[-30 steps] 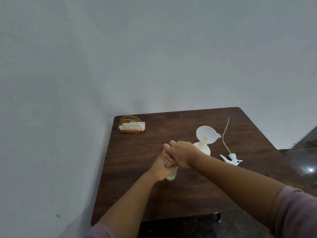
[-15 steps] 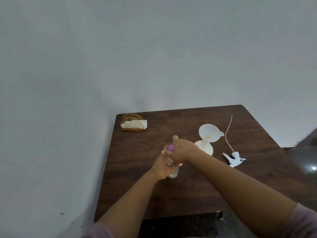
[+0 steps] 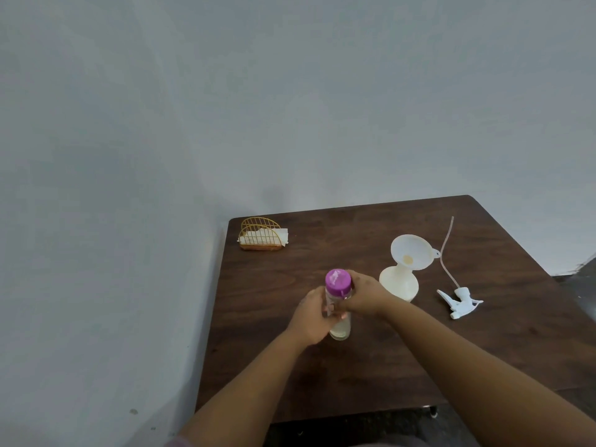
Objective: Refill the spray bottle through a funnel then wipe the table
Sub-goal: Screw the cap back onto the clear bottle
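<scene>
Item: left hand (image 3: pixel 311 321). Nearest the viewer, reaching in from the lower left. Fingers wrapped round the body of the clear bottle (image 3: pixel 339 317), grasping it at mid height.

Item: right hand (image 3: pixel 364 296). Reaching in from the lower right, forearm crossing the near half of the table (image 3: pixel 483 356). Fingers curled against the upper part of the same bottle, just below its purple cap (image 3: pixel 337 281), gripping it from the right side.

Item: clear bottle. Upright on the table, base resting on the wood near the middle of the left half. Pale liquid visible in the lower part. Purple cap seated on top.

Item: spray bottle (image 3: pixel 399 283). White, rounded body, standing just beside the right hand on its far right. Neck open, nozzle removed.

Item: funnel (image 3: pixel 412 252). White, seated in the neck of the spray bottle, bowl tilted toward the viewer, small tab on its right rim.

Item: spray head (image 3: pixel 459 301). White trigger unit lying on its side to the right of the spray bottle, apart from it. Thin dip tube (image 3: pixel 446 253) running from it toward the far edge.

Item: napkin holder (image 3: pixel 262 234). Gold wire, at the far left corner, holding white napkins (image 3: pixel 274 235).

Item: wall (image 3: pixel 290 108). Plain, pale grey, behind and left of the table.
</scene>
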The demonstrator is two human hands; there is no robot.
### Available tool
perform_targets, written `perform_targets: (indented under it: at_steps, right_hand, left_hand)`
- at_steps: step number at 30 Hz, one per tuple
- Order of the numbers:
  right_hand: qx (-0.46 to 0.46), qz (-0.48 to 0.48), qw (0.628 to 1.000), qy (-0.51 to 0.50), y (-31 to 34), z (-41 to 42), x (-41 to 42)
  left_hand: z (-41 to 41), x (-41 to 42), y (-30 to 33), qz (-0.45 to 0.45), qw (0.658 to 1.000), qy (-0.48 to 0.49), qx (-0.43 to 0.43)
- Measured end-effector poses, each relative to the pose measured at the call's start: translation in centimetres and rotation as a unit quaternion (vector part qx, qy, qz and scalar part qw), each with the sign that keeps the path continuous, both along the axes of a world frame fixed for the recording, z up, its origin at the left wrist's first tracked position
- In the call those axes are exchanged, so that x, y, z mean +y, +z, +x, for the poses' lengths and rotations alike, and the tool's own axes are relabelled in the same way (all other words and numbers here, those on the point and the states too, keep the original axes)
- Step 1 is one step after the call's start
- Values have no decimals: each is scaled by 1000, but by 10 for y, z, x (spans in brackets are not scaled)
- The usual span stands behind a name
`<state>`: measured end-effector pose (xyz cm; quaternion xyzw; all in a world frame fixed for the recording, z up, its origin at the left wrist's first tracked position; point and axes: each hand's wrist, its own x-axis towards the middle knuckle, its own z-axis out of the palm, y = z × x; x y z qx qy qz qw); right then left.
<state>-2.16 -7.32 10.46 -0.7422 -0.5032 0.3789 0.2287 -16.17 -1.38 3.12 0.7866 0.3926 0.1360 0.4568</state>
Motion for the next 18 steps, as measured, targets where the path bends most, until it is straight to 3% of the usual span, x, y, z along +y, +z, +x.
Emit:
perform_targets:
  at_steps: [14, 18]
  right_hand:
    - [-64, 76, 994, 34, 68, 68, 135]
    - [-58, 93, 993, 35, 68, 91, 190]
  left_hand:
    - [60, 115, 71, 33, 997, 32, -59]
    - [88, 168, 80, 62, 995, 69, -24]
